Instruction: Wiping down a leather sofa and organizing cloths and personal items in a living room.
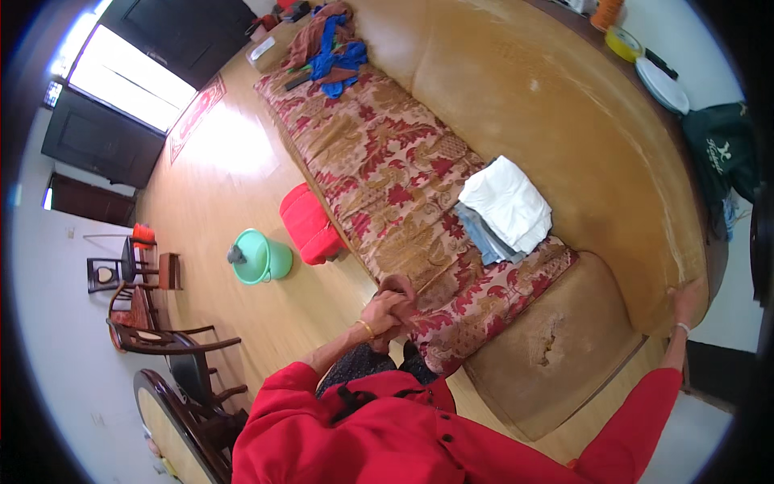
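My left hand [386, 313] is closed around a bunched brownish-pink cloth [399, 285], just above the near front edge of the sofa. Beneath it lies a red-and-gold patterned seat cover [387, 175], spread along the seat. At the far right, my right hand [686, 302] grips the near end of the tan sofa backrest [544, 121]. Between the hands, a folded white cloth [508, 199] rests on folded grey-blue cloths [478, 233], against the backrest. Close to me, a bare seat section [532, 363] has a torn patch.
Crumpled blue cloth [338, 57] and brown cloth [320, 30] lie at the sofa's far end. A green bucket [278, 260] with a grey rag [236, 254] on its rim stands beside a red padded stool [308, 224]. Wooden chairs [163, 339] and a round table [175, 435] are at left.
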The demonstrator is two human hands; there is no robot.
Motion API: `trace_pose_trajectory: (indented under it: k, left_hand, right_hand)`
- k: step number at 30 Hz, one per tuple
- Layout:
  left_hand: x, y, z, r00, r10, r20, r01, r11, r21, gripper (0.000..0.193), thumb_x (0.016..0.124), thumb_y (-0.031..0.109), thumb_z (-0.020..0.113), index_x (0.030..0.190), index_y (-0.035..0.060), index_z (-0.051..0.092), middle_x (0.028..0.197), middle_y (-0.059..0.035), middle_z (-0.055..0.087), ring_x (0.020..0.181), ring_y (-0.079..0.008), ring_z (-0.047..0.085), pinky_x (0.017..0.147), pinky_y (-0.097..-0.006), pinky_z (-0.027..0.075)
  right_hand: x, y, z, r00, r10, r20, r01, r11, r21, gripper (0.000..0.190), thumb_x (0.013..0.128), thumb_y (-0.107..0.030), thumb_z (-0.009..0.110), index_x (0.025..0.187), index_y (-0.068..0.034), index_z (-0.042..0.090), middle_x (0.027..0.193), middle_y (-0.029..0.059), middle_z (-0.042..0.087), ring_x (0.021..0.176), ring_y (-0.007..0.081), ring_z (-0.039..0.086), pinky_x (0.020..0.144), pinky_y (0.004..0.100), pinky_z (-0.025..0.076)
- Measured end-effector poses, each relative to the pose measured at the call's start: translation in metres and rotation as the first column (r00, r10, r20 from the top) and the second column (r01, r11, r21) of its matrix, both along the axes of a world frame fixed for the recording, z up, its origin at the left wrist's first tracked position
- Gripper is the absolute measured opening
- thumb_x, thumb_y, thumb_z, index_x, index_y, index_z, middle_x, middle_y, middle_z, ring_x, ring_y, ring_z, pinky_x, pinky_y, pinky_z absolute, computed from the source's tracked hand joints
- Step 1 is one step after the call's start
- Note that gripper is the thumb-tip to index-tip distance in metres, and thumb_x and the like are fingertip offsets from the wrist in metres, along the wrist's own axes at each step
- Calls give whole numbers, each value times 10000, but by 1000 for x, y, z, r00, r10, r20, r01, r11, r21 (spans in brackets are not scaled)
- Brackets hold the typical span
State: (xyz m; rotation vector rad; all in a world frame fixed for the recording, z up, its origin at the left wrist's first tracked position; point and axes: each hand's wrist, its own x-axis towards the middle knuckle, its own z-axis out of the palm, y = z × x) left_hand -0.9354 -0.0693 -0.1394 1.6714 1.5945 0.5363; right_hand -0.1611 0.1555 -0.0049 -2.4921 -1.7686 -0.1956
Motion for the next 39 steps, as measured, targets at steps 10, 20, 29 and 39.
trace_pose_trajectory:
  k: [10, 20, 29, 39]
  left_hand:
    - [-87, -83, -31, 873, 462, 153, -419, 874, -247, 588, 592, 101, 760, 1162, 88, 619, 1027, -72, 630, 1013, -215, 576, 886, -323, 451]
    - [-139, -55, 58, 415, 451, 790, 36, 859, -510, 675, 896, 284, 628, 1433, 17, 319, 1374, -86, 448, 1269, -177, 407, 1081, -321, 299]
    - [-304, -110, 81, 311, 397, 864, -8, 910, -415, 630, 977, 303, 493, 1476, 44, 207, 1436, -99, 352, 1238, -195, 461, 994, -342, 419]
    - [-354, -177, 4, 246, 874, 419, -353, 484, -801, 352, 913, 185, 575, 1224, 22, 540, 1000, -32, 630, 831, -106, 589, 688, -244, 488]
  right_hand:
    - [-269, -213, -175, 942, 157, -296, -285, 840, -461, 350, 853, -125, 526, 1181, -6, 496, 748, 78, 598, 640, 238, 622, 609, 371, 521]
    - [-776, -225, -81, 160, 899, -408, -812, 355, 464, 674, 834, -96, 636, 1422, -11, 317, 1350, 100, 471, 1098, 178, 562, 906, 334, 491]
    - [-888, -244, -65, -155, -77, -985, -726, 685, 61, 473, 897, -169, 603, 1307, 28, 473, 1211, 63, 573, 1050, 121, 549, 906, 250, 458]
    - [-860, -203, -149, -432, -407, -805, -236, 912, -335, 319, 916, -123, 535, 1216, -19, 561, 1137, 54, 614, 971, 156, 593, 851, 294, 500]
